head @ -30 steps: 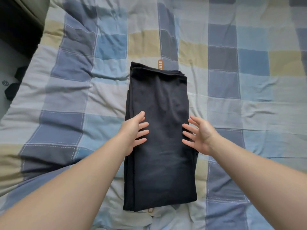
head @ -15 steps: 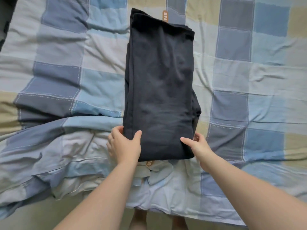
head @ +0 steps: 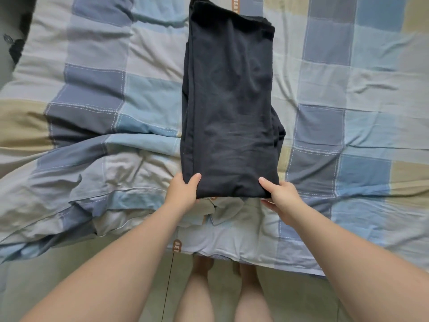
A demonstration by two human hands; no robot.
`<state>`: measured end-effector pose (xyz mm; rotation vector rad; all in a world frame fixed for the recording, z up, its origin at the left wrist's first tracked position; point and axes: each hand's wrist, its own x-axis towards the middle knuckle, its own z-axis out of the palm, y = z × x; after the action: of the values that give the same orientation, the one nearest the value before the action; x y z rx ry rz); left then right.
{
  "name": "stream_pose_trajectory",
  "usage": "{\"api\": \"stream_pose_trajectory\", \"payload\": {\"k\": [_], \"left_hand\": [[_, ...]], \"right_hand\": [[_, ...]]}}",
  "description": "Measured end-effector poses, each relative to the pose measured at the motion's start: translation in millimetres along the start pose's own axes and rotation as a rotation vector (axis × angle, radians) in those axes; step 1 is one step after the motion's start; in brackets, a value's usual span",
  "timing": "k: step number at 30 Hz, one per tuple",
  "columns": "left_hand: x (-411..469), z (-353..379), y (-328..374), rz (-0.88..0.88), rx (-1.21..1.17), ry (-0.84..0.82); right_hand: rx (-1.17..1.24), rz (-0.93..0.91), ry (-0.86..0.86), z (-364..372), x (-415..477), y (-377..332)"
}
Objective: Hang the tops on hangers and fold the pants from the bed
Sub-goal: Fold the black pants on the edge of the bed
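Note:
A pair of black pants (head: 228,101) lies folded into a long narrow strip on the checked bedspread (head: 92,89), running away from me. My left hand (head: 182,192) grips the near left corner, thumb on top and fingers tucked under. My right hand (head: 282,196) grips the near right corner the same way. The near end of the pants sits slightly raised off the bedspread.
The bedspread is rumpled at the near left edge (head: 69,205) and hangs over the bed's side. A person's bare legs (head: 222,293) stand on the pale floor below. A dark object (head: 16,47) lies off the bed at far left.
Both hands slid from the middle sides of the pants down to the near end and closed on its two corners. The view tilted downward.

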<state>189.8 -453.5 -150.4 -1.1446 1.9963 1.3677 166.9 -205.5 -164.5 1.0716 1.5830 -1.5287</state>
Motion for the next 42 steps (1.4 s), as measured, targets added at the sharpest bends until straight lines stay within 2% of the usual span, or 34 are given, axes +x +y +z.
{"api": "stream_pose_trajectory", "payload": {"k": [6,12,18,21,30,36,42], "left_hand": [[-65,0,-33,-0.139,-0.044,-0.082],[-155,-10,-68,-0.271,0.024,-0.195],[-220,-35,-81,-0.384,0.123,-0.218],[-231,-42,-72,-0.372,0.140,-0.182],[-178,-46,22,-0.279,-0.125,-0.001],[-119,-33,110,-0.319,-0.283,-0.048],[-50,-7,189,-0.110,-0.247,-0.150]], "right_hand": [[-0.120,0.061,0.005,-28,-61,31],[-0.198,0.210,0.030,-60,-136,84],[-0.273,0.344,-0.054,-78,-197,109],[-0.273,0.363,-0.065,-78,-209,105],[-0.034,0.263,0.006,-59,-182,-4],[0.096,0.251,0.031,-47,-137,-93],[0.235,0.257,0.087,-42,-77,-147]]}}
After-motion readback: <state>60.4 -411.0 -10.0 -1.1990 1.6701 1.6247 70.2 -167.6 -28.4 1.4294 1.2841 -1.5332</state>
